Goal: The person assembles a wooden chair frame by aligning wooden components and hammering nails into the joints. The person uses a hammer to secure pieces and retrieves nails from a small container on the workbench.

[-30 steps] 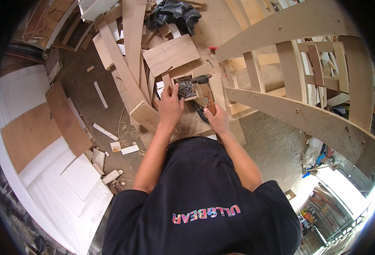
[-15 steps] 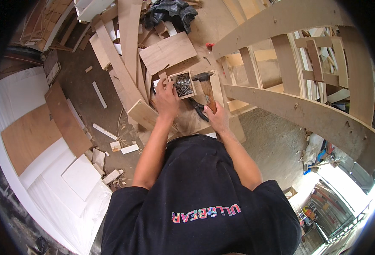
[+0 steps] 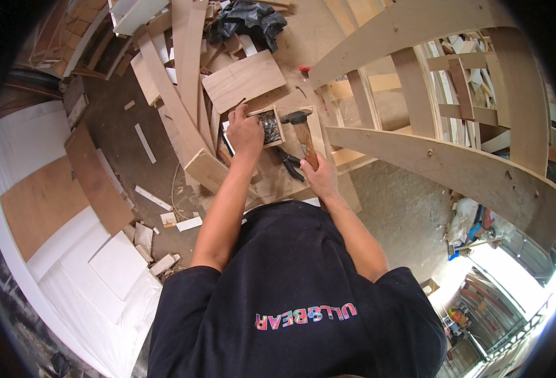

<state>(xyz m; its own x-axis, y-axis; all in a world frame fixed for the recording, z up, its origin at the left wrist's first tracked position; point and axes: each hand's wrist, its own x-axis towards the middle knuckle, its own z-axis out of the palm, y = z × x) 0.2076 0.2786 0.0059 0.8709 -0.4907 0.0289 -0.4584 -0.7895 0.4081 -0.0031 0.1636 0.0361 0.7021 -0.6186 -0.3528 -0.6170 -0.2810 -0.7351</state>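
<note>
My left hand (image 3: 245,133) is at the left side of a small wooden box (image 3: 280,141), its fingers curled in and partly hidden. Whatever those fingers hold, if anything, does not show. Inside the box lies a heap of metal nails (image 3: 270,127). In my right hand (image 3: 320,177) is a hammer (image 3: 304,137), gripped by its wooden handle with the dark head pointing away from me, right of the box. Black-handled pliers (image 3: 289,165) lie between the box and my right hand. A light wooden board (image 3: 244,80) rests just beyond the box, with a thin dark piece at its near edge.
Long planks (image 3: 174,88) lean at the left. A curved wooden frame (image 3: 410,148) with crosspieces fills the right. Black plastic (image 3: 249,22) lies at the far end. White sheeting (image 3: 89,302) and brown panels (image 3: 98,179) are at the left, and offcuts (image 3: 154,198) litter the floor.
My left hand has shifted slightly away from me and its fingers have drawn closer together beside the box. My right hand keeps its hold on the hammer. The view has shifted slightly.
</note>
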